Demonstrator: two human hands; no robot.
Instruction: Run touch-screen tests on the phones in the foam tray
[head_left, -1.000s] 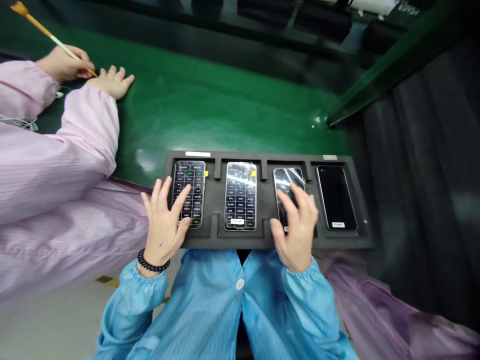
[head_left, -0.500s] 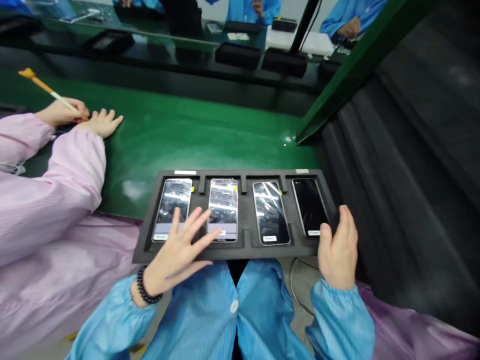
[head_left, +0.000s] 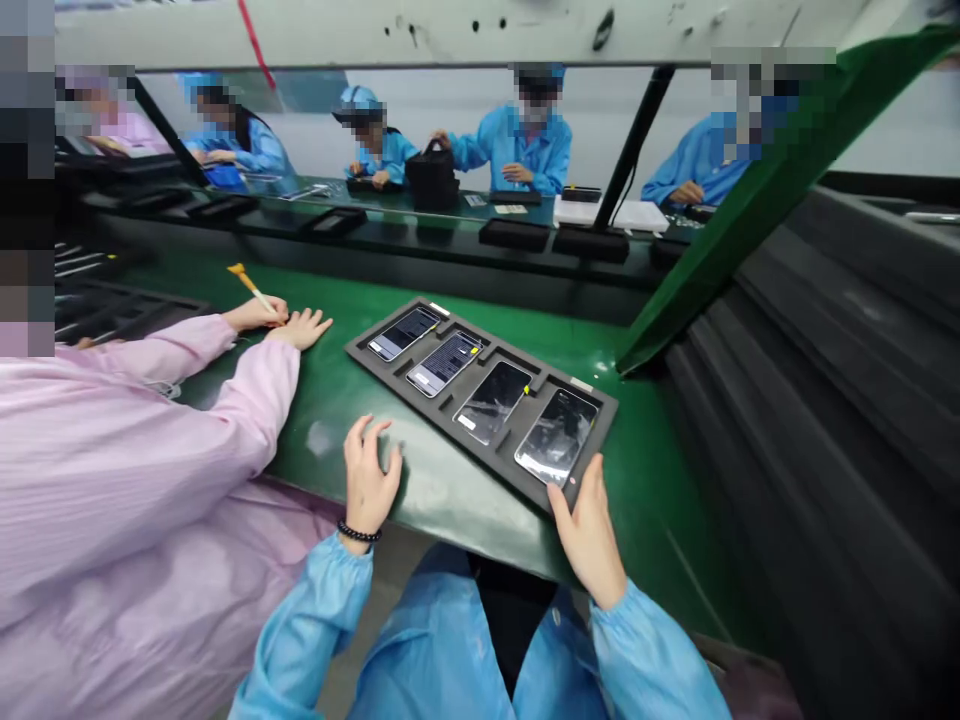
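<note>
My right hand (head_left: 592, 535) grips the near right corner of a black tray (head_left: 602, 422), thumb on top and fingers along its outer side. Over the green bench's front part, my left hand (head_left: 371, 480) is apart from the tray, fingers spread and slightly curled, with nothing in it. A black bead bracelet (head_left: 358, 534) circles that wrist. Several smartphones lie face up in the tray's compartments, among them a dark one (head_left: 557, 437) nearest my right hand and one with a lit screen (head_left: 445, 364) farther left. Small yellow tabs stick out at some phones' edges.
To the left, a person in pink sleeves holds a yellow-and-white pen (head_left: 255, 288) over the green bench (head_left: 345, 425). Stacked black trays (head_left: 817, 420) rise at the right beside a slanted green post (head_left: 720, 230). Across the bench, people in blue work behind dark trays (head_left: 514, 235).
The tray has moved forward from above my lap onto the bench and now sits at a slant. My left hand has come away from it. The camera view has tilted up.
</note>
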